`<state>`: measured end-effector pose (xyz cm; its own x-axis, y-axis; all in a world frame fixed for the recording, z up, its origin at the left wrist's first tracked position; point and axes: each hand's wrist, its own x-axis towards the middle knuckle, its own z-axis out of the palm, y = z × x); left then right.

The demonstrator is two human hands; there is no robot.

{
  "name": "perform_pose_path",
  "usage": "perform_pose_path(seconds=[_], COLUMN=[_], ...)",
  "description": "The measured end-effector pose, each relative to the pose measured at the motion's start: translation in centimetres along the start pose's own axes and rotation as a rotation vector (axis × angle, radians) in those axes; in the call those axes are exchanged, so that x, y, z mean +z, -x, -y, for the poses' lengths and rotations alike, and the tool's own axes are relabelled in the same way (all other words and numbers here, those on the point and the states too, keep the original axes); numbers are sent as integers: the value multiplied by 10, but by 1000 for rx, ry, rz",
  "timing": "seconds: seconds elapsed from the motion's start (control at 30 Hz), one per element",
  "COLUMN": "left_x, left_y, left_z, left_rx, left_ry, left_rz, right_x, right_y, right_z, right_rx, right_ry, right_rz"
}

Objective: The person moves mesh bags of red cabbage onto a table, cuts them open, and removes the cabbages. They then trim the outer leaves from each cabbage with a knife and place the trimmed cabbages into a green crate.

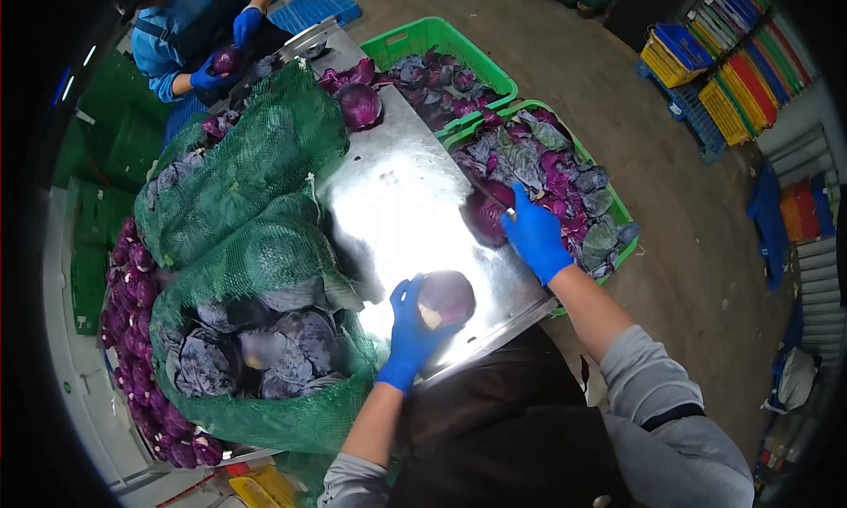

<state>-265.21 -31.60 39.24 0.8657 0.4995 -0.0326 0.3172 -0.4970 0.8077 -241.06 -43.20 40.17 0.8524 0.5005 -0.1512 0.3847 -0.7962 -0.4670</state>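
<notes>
My left hand [413,331], in a blue glove, is closed around a red cabbage [448,298] with a pale cut stem end, over the near part of the metal table [388,186]. In my right hand [535,230], also blue-gloved, is a knife [490,195]; its thin blade points away to the upper left, and the fist hides most of the handle. Another red cabbage [485,215] lies at the table's right edge, just left of my right hand and partly behind the knife. Beyond that edge, a green crate [625,215] is heaped with loose purple leaves.
Green mesh sacks [256,146] of cabbages cover the table's left side, one open toward me. Peeled cabbages [141,331] are piled beyond them. A second leaf-filled crate [445,31] stands farther back. A person [190,40] in blue gloves holds a cabbage at the far end.
</notes>
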Motion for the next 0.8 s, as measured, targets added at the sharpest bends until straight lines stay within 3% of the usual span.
perform_pose_path(seconds=[0.07,0.13,0.2,0.27,0.3,0.33,0.4,0.43,0.5,0.53,0.6,0.63,0.7,0.8], left_x=[-1,7,11,12,21,36,45,38,21,25,28,12,11,12], left_y=[-12,-23,-15,-10,-8,-10,-25,-33,-43,-47,-56,-56,-58,-64], left_z=[-6,-7,-5,-28,-17,-16,-21,-34,-57,-50,-34,-38,-30,-20], left_rx=[-26,113,-73,-330,-203,103,169,171,-119,-118,-244,-166,-30,23], left_ry=[84,156,231,537,288,-60,-176,-174,395,395,737,414,335,325], left_rz=[84,-33,-153,-113,49,-135,-239,-235,-40,-41,5,302,323,294], right_x=[-7,1,35,39,28,20,14,12,12,12,10,8,0,0], right_y=[19,42,46,48,56,62,67,69,70,68,67,66,66,61], right_z=[18,29,4,-4,-1,2,4,3,0,0,0,1,6,7], right_rx=[17,-439,-451,-468,-457,-442,-403,-361,-416,-478,-511,-542,-561,-611], right_ry=[105,-404,-506,-607,-452,-297,-214,-131,-46,36,80,124,89,64], right_rz=[74,252,217,182,153,127,98,72,46,19,63,107,110,105])
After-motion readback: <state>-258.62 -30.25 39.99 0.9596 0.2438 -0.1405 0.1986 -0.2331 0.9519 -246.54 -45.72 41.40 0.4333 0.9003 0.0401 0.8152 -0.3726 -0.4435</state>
